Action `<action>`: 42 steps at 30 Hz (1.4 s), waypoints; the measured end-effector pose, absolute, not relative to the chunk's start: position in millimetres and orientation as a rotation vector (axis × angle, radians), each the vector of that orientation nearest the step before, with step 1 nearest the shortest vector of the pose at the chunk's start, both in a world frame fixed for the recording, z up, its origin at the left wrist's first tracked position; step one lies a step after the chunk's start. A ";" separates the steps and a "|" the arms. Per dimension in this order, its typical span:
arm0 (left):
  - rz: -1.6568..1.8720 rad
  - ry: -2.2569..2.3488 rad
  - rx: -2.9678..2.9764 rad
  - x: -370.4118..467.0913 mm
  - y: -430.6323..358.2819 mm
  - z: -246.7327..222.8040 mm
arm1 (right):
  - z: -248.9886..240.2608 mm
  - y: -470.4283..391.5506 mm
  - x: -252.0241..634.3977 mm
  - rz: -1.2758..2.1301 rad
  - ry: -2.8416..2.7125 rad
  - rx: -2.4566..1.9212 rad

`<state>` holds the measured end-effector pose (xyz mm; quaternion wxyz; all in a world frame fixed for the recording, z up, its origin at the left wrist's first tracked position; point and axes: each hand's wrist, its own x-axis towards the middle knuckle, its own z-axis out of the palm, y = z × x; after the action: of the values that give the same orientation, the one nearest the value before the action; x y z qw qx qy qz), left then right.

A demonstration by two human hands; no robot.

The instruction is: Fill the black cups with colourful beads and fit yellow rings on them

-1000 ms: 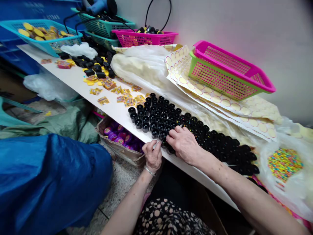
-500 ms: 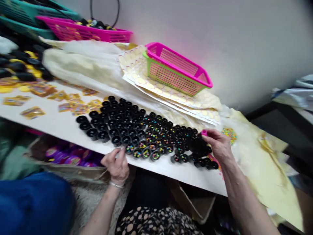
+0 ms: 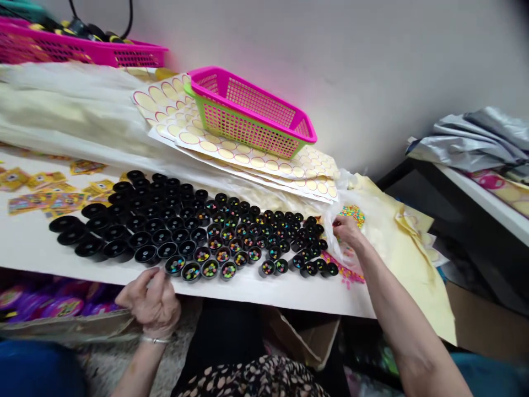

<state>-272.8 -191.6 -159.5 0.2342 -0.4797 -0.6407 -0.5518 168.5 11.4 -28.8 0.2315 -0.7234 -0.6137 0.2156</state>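
Note:
Many round black cups (image 3: 167, 250) stand close together on the white table. Those on the right hold small multicoloured candy beads (image 3: 210, 269); the larger ones on the left look empty. My left hand (image 3: 152, 302) rests at the front table edge, fingers curled, just below the front cups; whatever its fingertips hold, if anything, is hidden. At the right end, my right hand (image 3: 348, 231) reaches into a clear plastic bag (image 3: 330, 223), its fingers closed and mostly covered. The small pink cup it held is out of sight. Beyond the hand lies a heap of coloured beads (image 3: 352, 215).
A pink-and-green basket (image 3: 252, 118) sits on sticker sheets (image 3: 231, 154) behind the cups. Pink pieces (image 3: 349, 275) are scattered under the bag. Yellow packets (image 3: 49, 193) lie left, near a pink basket (image 3: 136, 55). A box of purple items (image 3: 61, 300) stands below the table.
My right hand has gone from above the right-hand cups into the plastic bag, and the pink cup has dropped from view. The view has swung right; my left hand stays by the front cups.

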 end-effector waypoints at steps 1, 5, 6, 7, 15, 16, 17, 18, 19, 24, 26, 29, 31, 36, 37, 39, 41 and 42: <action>-1.528 -1.753 -1.322 -272.6 -191.4 -159.3 | -30.0 9.3 173.3 0.618 -1.645 -1.951; -1.576 -1.711 -1.309 -272.2 -189.7 -158.9 | -27.7 -8.2 194.1 0.636 -1.427 -1.825; -1.585 -1.709 -1.300 -272.1 -189.1 -159.1 | -25.4 -12.9 197.6 0.636 -1.385 -1.800; -1.587 -1.721 -1.301 -272.0 -188.8 -159.4 | -22.4 -17.1 199.5 0.637 -1.353 -1.779; -1.421 -1.736 -1.395 -266.6 -201.7 -144.8 | 13.0 -48.5 116.0 1.012 -1.328 -1.301; -1.413 -1.740 -1.394 -266.1 -203.2 -143.2 | 16.4 -54.0 93.2 1.094 -1.387 -1.270; -1.400 -1.739 -1.409 -265.8 -204.4 -142.5 | 19.5 -59.8 69.4 1.178 -1.452 -1.242; -1.395 -1.746 -1.423 -265.8 -205.2 -142.4 | 22.4 -65.8 45.1 1.259 -1.530 -1.213; -1.395 -1.747 -1.437 -265.9 -206.0 -142.8 | 24.9 -71.5 21.1 1.329 -1.624 -1.174; -1.433 -1.742 -1.460 -266.4 -208.9 -146.5 | 26.3 -81.9 -75.5 1.335 -2.158 -0.860; -1.449 -1.748 -1.459 -266.3 -209.1 -148.0 | 22.6 -78.6 -99.1 1.187 -2.357 -0.759; -1.454 -1.769 -1.445 -265.9 -209.1 -149.5 | 19.6 -74.5 -122.4 0.912 -2.652 -0.664; -1.443 -1.781 -1.436 -265.9 -209.3 -150.1 | 21.0 -74.1 -132.9 0.736 -2.817 -0.627; -1.451 -1.776 -1.442 -266.3 -209.9 -151.5 | 27.9 -78.2 -147.8 0.299 -3.129 -0.543; -1.456 -1.775 -1.444 -266.2 -209.9 -151.6 | 28.5 -79.5 -149.5 0.217 -3.154 -0.519; -1.458 -1.783 -1.445 -265.9 -209.9 -151.5 | 28.6 -82.3 -152.4 0.086 -3.178 -0.485; -1.456 -1.785 -1.443 -265.4 -209.7 -151.0 | 28.3 -85.1 -154.8 0.009 -3.190 -0.471; -1.454 -1.780 -1.443 -265.2 -209.6 -150.7 | 28.2 -86.1 -155.9 -0.012 -3.190 -0.465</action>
<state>-265.2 -209.6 -150.7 0.2122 -0.5195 -0.6410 -0.5236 -155.9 -86.1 28.2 -0.0413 -0.1442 -0.9887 -0.0037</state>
